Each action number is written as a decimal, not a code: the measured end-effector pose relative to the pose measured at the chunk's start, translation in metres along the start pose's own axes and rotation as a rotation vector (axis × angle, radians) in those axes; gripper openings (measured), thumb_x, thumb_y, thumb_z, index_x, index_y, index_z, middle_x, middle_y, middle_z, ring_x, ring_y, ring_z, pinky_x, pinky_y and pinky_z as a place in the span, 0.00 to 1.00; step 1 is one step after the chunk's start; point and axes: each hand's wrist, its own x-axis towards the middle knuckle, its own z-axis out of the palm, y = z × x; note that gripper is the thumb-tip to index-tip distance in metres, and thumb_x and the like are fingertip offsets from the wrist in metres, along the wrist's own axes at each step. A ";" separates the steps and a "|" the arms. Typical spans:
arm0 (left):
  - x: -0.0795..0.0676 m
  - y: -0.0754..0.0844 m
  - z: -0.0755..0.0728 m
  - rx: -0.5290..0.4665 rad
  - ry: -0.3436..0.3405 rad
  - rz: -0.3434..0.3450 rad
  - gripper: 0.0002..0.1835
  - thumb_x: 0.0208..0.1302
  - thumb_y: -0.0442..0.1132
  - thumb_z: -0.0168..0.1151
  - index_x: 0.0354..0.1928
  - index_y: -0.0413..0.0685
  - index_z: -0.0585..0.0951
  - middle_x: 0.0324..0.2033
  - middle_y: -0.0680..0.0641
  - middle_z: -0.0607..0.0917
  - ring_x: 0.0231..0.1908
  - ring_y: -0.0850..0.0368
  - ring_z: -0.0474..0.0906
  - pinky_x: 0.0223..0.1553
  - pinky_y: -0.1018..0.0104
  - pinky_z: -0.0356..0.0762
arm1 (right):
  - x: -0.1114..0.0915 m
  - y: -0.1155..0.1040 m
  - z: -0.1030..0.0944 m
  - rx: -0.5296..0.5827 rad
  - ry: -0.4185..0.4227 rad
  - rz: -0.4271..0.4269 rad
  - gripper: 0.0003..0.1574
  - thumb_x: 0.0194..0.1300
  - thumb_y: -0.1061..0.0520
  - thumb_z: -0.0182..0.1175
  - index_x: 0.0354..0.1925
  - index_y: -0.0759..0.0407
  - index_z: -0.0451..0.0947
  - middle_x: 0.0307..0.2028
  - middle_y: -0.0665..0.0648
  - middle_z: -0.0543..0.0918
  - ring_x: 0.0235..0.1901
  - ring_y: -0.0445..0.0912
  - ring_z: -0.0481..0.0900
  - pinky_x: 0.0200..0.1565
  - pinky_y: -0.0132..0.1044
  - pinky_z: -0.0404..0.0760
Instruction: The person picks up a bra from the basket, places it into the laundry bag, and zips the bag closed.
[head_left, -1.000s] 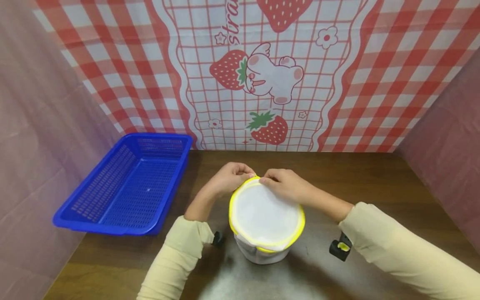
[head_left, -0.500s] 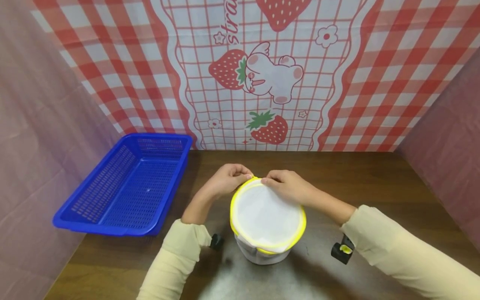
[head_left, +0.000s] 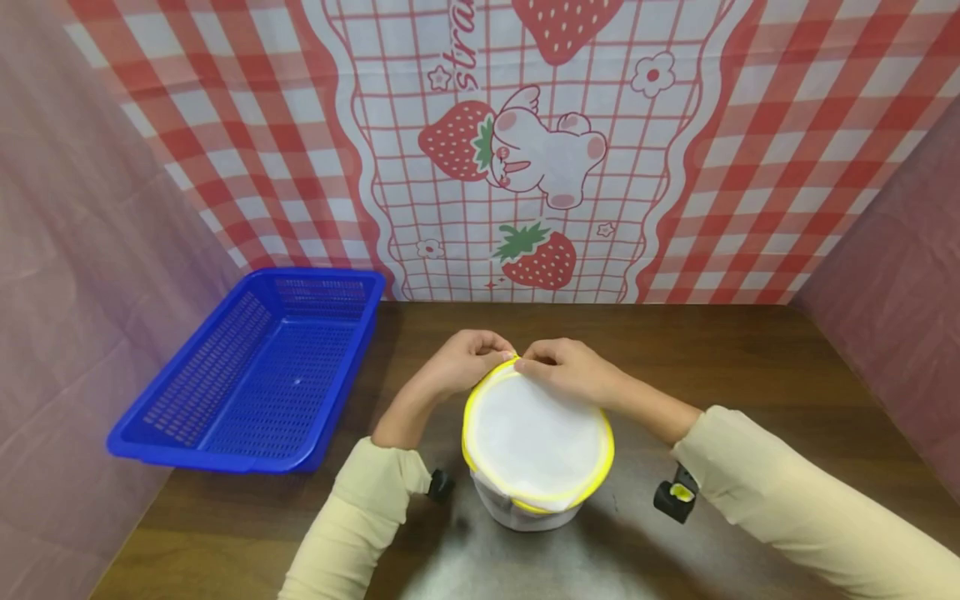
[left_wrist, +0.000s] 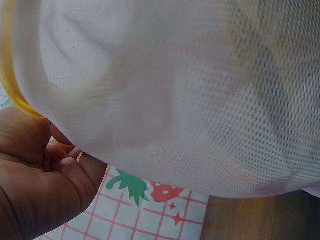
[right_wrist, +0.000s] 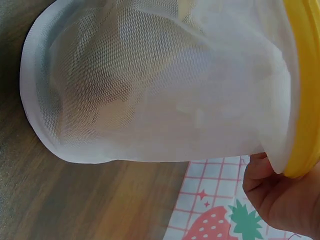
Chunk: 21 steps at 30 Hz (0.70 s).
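A round white mesh laundry bag (head_left: 538,437) with a yellow zipper band (head_left: 467,417) around its top stands upright on the table in the head view. At the far side of its rim, my left hand (head_left: 471,362) pinches the yellow edge between thumb and fingers. Just right of it, my right hand (head_left: 573,373) grips the same rim, thumb on the white top. The see-through mesh wall (left_wrist: 270,115) fills much of the left wrist view. In the right wrist view, curled fingers (right_wrist: 260,175) hold the bag under the yellow band. The zipper pull is hidden by the hands.
A blue plastic basket (head_left: 352,379) with slotted sides stands at the left of the brown wooden table (head_left: 720,358). Behind the table hangs a red and white strawberry-print cloth (head_left: 660,183). Pinkish curtains (head_left: 67,275) close off both sides.
The bag's top has shifted very slightly to the right. My left hand has moved a little right along the rim, closer to my right hand, which stays nearly in place.
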 end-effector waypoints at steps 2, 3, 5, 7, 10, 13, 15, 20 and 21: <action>0.000 0.000 0.000 0.002 0.001 0.005 0.12 0.67 0.41 0.55 0.43 0.39 0.80 0.34 0.43 0.84 0.27 0.60 0.79 0.30 0.69 0.78 | 0.000 0.000 0.000 -0.001 -0.002 -0.003 0.19 0.68 0.44 0.51 0.38 0.55 0.81 0.32 0.54 0.82 0.28 0.42 0.74 0.29 0.34 0.75; 0.000 0.000 0.000 0.005 0.005 0.006 0.12 0.67 0.41 0.55 0.43 0.39 0.80 0.34 0.43 0.85 0.27 0.60 0.79 0.30 0.69 0.78 | 0.000 0.000 0.000 0.001 0.001 -0.004 0.19 0.68 0.45 0.51 0.38 0.55 0.81 0.31 0.54 0.82 0.27 0.42 0.74 0.29 0.34 0.75; 0.000 0.000 0.000 0.009 0.013 0.007 0.12 0.67 0.41 0.55 0.43 0.39 0.80 0.34 0.43 0.85 0.27 0.60 0.78 0.30 0.69 0.78 | 0.000 0.000 0.001 0.004 0.008 -0.005 0.19 0.68 0.45 0.52 0.36 0.55 0.81 0.30 0.53 0.81 0.26 0.42 0.74 0.29 0.34 0.74; -0.001 0.000 -0.001 0.009 0.012 0.013 0.12 0.67 0.41 0.55 0.43 0.39 0.80 0.34 0.43 0.85 0.27 0.60 0.78 0.30 0.69 0.78 | 0.000 0.000 0.001 0.006 0.016 -0.008 0.18 0.68 0.45 0.52 0.36 0.55 0.81 0.30 0.53 0.81 0.27 0.42 0.73 0.29 0.34 0.74; -0.002 0.000 -0.002 0.016 0.014 0.018 0.12 0.67 0.41 0.55 0.43 0.39 0.80 0.35 0.43 0.85 0.28 0.60 0.78 0.30 0.69 0.77 | -0.001 0.000 0.002 0.012 0.026 -0.010 0.18 0.68 0.45 0.52 0.36 0.55 0.82 0.31 0.53 0.82 0.27 0.42 0.74 0.29 0.34 0.74; -0.002 -0.002 -0.003 0.009 0.019 0.014 0.12 0.67 0.41 0.55 0.42 0.40 0.80 0.34 0.43 0.85 0.28 0.60 0.78 0.30 0.69 0.78 | -0.001 -0.001 0.003 0.019 0.031 -0.013 0.18 0.68 0.45 0.52 0.37 0.55 0.82 0.31 0.53 0.82 0.28 0.42 0.74 0.30 0.34 0.75; -0.003 -0.003 -0.004 0.001 0.022 0.009 0.11 0.67 0.41 0.55 0.42 0.40 0.80 0.34 0.43 0.84 0.28 0.60 0.78 0.30 0.69 0.77 | 0.000 -0.002 0.004 0.020 0.032 -0.011 0.18 0.68 0.45 0.52 0.37 0.55 0.82 0.32 0.53 0.82 0.29 0.42 0.74 0.30 0.34 0.75; -0.003 -0.006 -0.004 -0.031 0.017 -0.007 0.11 0.67 0.40 0.55 0.42 0.38 0.80 0.32 0.44 0.84 0.24 0.62 0.75 0.26 0.71 0.74 | -0.001 0.000 0.004 0.020 0.029 0.009 0.18 0.68 0.46 0.52 0.38 0.55 0.82 0.33 0.54 0.83 0.28 0.42 0.75 0.30 0.34 0.75; -0.003 -0.006 -0.004 -0.034 0.018 -0.010 0.11 0.67 0.40 0.55 0.43 0.38 0.80 0.32 0.45 0.84 0.23 0.62 0.74 0.25 0.72 0.73 | -0.002 0.001 0.004 0.020 0.028 0.010 0.18 0.68 0.46 0.52 0.38 0.56 0.82 0.33 0.54 0.83 0.28 0.42 0.75 0.30 0.34 0.75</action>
